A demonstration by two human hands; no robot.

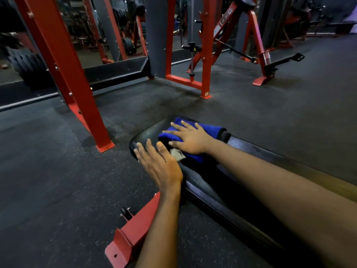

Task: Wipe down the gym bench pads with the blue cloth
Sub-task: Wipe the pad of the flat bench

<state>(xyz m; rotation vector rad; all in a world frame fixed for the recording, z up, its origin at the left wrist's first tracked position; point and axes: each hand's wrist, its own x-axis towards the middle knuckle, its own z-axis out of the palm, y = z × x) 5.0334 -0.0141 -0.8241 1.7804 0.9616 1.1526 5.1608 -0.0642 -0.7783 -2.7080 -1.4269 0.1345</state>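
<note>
1. Right hand (188, 139) is lying flat on the blue cloth (209, 129), fingers straight and spread, pressing it onto the pad and not gripping it.
2. Blue cloth is sitting bunched at the far end of the black bench (214, 183) pad, centre of the frame. A small white tag (178, 154) is sticking out of it at its near edge.
3. Left hand (160, 164) is staying wide, fingers straight and close together, over the pad's left edge just beside the cloth. Cannot tell if the palm is touching the pad.
4. Left fingertips are pointing at the pad's rounded end, and the tag is showing between the two hands.
5. Bench's red foot (131, 235) with a small black wheel (124, 211) is showing at lower centre-left, on the dark floor (58, 171).
6. Red rack post (63, 60) is standing at upper left, well apart from the bench.
</note>
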